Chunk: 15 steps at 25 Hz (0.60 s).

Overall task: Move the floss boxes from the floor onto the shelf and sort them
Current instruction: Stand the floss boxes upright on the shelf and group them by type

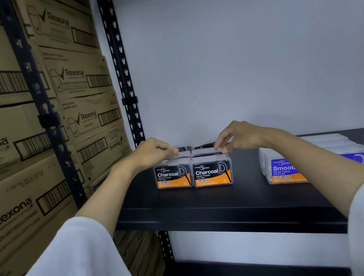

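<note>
On black shelf (210,207), sorting step: my left hand (152,151) and right hand (239,137) pinch second-row Charcoal flosser boxes (212,173); next, square rows flush.

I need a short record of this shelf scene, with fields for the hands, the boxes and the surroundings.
left hand: fingers curled on top of a box in the left column of charcoal floss boxes
right hand: fingers pinch a box top in the right column
grouping: charcoal boxes at left of black shelf, blue floss boxes at right
surroundings: cardboard cartons stacked at left
</note>
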Available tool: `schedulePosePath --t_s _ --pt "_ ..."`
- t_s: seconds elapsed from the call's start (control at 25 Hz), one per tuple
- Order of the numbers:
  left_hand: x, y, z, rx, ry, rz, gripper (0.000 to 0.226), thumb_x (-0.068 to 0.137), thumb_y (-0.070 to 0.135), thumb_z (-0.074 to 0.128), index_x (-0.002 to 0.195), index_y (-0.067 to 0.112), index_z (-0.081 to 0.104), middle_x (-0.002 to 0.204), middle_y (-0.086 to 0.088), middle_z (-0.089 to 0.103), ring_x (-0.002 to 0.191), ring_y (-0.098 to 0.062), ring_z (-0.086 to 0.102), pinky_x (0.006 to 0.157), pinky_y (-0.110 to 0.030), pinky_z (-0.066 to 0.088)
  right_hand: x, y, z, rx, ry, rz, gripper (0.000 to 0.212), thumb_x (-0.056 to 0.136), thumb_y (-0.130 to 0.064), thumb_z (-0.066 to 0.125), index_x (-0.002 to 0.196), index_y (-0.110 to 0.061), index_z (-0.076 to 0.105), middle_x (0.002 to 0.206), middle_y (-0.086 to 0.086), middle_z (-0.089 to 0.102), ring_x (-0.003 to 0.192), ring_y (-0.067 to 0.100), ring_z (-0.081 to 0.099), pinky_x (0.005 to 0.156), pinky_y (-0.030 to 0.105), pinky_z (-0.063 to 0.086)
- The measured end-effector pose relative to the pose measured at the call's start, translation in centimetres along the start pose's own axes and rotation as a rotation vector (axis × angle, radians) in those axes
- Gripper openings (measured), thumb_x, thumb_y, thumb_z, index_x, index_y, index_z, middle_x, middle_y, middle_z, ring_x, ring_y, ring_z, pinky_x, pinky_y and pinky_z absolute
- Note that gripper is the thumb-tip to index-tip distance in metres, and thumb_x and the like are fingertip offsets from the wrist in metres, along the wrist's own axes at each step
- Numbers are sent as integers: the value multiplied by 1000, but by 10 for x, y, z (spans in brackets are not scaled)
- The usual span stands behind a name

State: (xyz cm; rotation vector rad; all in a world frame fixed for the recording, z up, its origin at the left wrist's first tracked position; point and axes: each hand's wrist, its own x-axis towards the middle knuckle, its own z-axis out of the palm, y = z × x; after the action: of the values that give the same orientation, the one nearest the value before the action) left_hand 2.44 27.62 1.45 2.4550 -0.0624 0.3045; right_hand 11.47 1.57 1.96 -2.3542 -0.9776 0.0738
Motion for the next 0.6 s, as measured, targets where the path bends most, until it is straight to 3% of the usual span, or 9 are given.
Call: schedulePosePath --t_s 0.12,0.24,0.32,0.44,0.6 --pt "-7 3 0 19 -9 8 23 88 41 64 93 23 78 102 8 73 104 -5 62 103 -31 42 -9 -3 -2 37 -37 16 17 87 -11 66 90 -27 72 112 4 69 107 17 61 88 25 48" --pt "-18 7 0 30 -45 24 30 87 49 62 100 25 75 107 10 70 108 -8 59 97 -28 42 -17 -11 -3 -2 -47 27 18 94 -18 57 106 -22 70 120 2 65 107 14 57 82 21 46" --pt "-24 9 3 49 -61 42 36 84 50 65 111 27 69 115 13 64 114 -7 55 92 -24 38 -23 -18 0 -21 -37 16 27 94 -32 56 117 -21 64 127 -2 61 114 11 53 91 22 38" --pt "-31 8 4 95 -92 9 56 77 50 72 127 29 58 129 11 52 121 -9 46 98 -26 34 -29 -23 9 -22 -136 25 55 84 -44 66 133 -23 51 140 -3 49 129 14 44 105 26 33" --pt "-33 4 6 80 -78 37 51 76 38 77 123 29 61 137 5 52 123 -9 43 101 -27 30 -29 -22 16 -82 -110 24 64 77 -38 75 134 -25 49 143 -2 46 134 18 39 106 30 33"
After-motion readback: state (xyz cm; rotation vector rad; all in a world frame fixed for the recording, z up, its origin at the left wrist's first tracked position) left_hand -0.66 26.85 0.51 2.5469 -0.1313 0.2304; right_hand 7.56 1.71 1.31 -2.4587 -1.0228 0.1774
